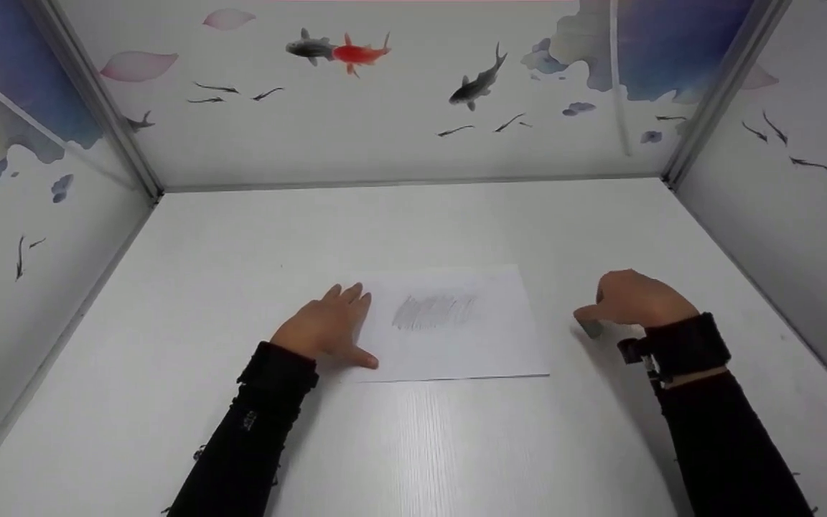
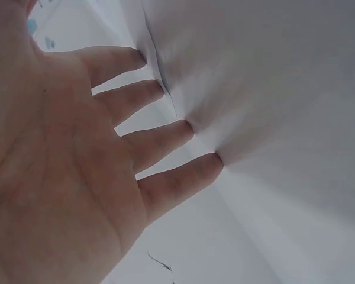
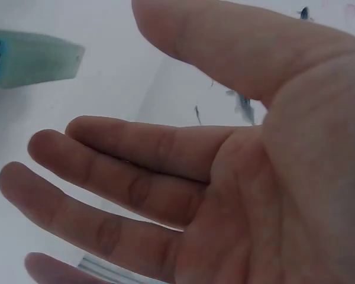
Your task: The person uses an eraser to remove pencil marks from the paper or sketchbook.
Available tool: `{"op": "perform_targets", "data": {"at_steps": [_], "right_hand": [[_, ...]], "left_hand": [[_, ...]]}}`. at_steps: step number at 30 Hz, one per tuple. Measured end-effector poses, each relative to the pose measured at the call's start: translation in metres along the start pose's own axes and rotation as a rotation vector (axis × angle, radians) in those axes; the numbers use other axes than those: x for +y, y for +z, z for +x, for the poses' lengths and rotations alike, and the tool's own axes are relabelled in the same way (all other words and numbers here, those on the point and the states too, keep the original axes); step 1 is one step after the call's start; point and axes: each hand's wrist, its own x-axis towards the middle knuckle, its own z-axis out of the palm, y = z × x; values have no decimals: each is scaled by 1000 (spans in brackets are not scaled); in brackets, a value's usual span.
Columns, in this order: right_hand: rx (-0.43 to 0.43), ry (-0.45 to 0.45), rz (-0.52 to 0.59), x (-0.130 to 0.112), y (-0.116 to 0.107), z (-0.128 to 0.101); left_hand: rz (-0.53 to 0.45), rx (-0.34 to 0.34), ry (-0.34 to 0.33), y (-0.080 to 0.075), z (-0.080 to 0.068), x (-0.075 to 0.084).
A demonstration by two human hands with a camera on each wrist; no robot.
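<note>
1. Fish-painted panels (image 1: 356, 108) wall in a white table (image 1: 241, 237) on three sides; a sheet of paper (image 1: 485, 345) lies flat at the table's middle, a patch of grey pencil shading (image 1: 433, 311) across its centre.

2. At the paper's left edge, the left hand (image 1: 324, 327) lies palm down with fingers straight and spread, the thumb on the sheet's near-left corner. In the left wrist view the fingertips (image 2: 183, 127) press into the white surface and hold nothing.

3. Just off the paper's right edge, the right hand (image 1: 632, 298) hangs above a small pale-green eraser (image 1: 590, 329), which appears to lie on the table. The right wrist view shows the eraser (image 3: 35, 57) out beyond the fingers (image 3: 124, 148), which are loosely extended and apart from it; the hand grips nothing.

4. A black wrist strap with a mounted unit (image 1: 679, 345) sits on the right forearm, on the side of the eraser away from the paper.

5. Judged from this moment, the step in hand is reaching for the eraser. It looks best done by pinching its long sides between thumb and forefinger, while the left hand bears down evenly so the sheet neither slides nor buckles against the shading.
</note>
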Motion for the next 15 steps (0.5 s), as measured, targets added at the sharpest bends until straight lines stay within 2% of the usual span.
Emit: {"op": "perform_targets", "data": {"at_steps": [4, 8, 12, 15], "right_hand": [[-44, 16, 66, 9, 5, 8], [-73, -13, 106, 12, 10, 15], [-29, -84, 131, 9, 8, 16], [6, -160, 201, 0, 6, 15]], "left_hand": [[3, -4, 1, -1, 2, 1], [7, -15, -8, -1, 3, 1], [35, -17, -11, -1, 3, 3], [52, -12, 3, -1, 4, 8]]}}
